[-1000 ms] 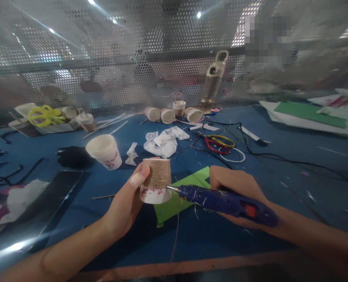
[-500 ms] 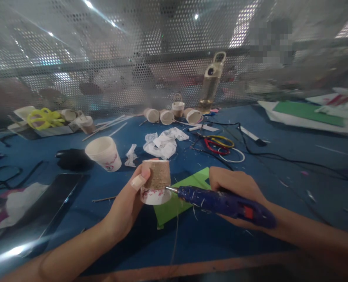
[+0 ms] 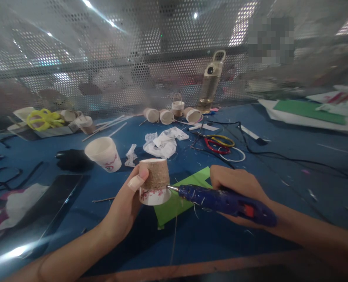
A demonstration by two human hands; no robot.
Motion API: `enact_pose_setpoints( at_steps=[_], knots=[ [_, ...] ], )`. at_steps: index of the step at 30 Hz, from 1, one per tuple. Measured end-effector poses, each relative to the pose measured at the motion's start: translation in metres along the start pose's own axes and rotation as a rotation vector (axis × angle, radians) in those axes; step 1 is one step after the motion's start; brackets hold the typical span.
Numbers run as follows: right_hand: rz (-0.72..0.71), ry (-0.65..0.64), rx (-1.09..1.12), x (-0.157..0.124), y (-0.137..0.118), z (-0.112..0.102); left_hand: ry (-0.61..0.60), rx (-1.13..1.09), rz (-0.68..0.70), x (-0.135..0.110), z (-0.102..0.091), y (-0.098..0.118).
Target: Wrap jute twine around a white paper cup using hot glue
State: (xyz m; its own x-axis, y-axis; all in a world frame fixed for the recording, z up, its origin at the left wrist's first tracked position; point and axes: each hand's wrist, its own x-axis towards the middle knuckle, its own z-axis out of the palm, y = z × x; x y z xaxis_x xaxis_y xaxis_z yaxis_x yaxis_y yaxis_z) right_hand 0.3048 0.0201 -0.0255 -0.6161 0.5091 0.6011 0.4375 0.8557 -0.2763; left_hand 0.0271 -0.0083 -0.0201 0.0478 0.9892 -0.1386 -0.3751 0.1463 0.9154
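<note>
My left hand [image 3: 127, 199] is closed around a small paper cup [image 3: 154, 181], held upside down, its upper part wound with brown twine. My right hand [image 3: 238, 188] grips a blue glue gun [image 3: 223, 201]. Its metal nozzle touches the cup's right side, just below the twine. A loose strand of twine hangs down from the cup toward the table edge. Beneath both lies a green paper sheet [image 3: 179, 201] on the blue table [image 3: 279, 196].
A white paper cup [image 3: 103, 153] stands left of centre, with a dark phone [image 3: 53, 199] nearer me. Crumpled white paper [image 3: 163, 143], red-yellow scissors [image 3: 219, 143] and black cables lie behind. Several cups and a bottle [image 3: 210, 84] line the perforated metal screen. Yellow scissors [image 3: 43, 118] rest far left.
The cup has turned slightly in my left hand, with my thumb shifted on it. The glue gun nozzle stays at the cup's side.
</note>
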Motion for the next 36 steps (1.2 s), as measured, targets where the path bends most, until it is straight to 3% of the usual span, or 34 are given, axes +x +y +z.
enact_pose_setpoints(
  at_steps=[36],
  knots=[
    [-0.027,-0.028,-0.007,-0.0026,0.0035,0.0022,0.054,0.008,-0.006,0.0006,0.0062,0.0023]
  ],
)
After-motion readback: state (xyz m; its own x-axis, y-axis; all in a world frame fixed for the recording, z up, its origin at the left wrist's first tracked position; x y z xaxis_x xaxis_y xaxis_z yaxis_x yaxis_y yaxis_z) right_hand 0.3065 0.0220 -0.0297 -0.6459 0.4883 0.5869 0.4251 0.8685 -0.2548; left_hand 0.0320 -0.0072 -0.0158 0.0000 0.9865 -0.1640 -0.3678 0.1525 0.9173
